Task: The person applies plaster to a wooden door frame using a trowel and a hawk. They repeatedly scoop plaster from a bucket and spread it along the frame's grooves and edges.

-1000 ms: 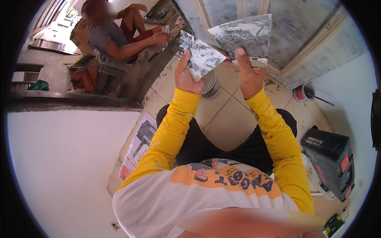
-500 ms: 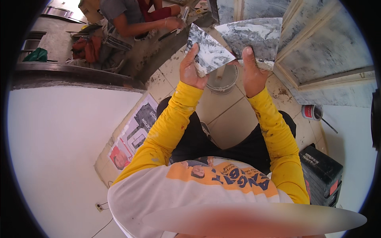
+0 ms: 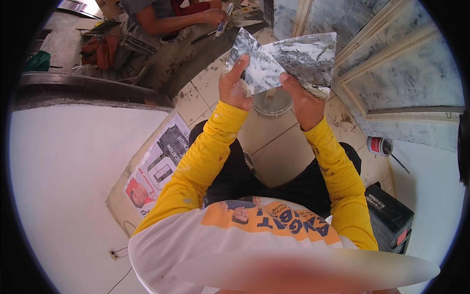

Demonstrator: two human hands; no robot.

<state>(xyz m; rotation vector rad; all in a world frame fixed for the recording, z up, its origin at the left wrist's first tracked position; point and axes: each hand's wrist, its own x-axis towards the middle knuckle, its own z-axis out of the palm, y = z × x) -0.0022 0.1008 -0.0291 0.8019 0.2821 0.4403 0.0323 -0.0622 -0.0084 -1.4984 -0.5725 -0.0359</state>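
Up at the frame's upper centre, the left hand (image 3: pixel 236 88) grips the smaller paste-smeared plate (image 3: pixel 259 63), corner pointing up, long axis slanting down to the right. The right hand (image 3: pixel 307 103) grasps the larger paste-smeared plate (image 3: pixel 311 54), lying roughly crosswise, top edge rising slightly rightward. Half a second ago the right thumb stood upright; now it leans left, to the smaller plate's right corner.

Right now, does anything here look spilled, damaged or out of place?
Yes, mildly: dark specks dot the pale tiled floor near the panelled surface, standing out against the light tiles; whether dirt or stains, I cannot tell. The left-hand plate and right-hand plate are both smeared unevenly with white.
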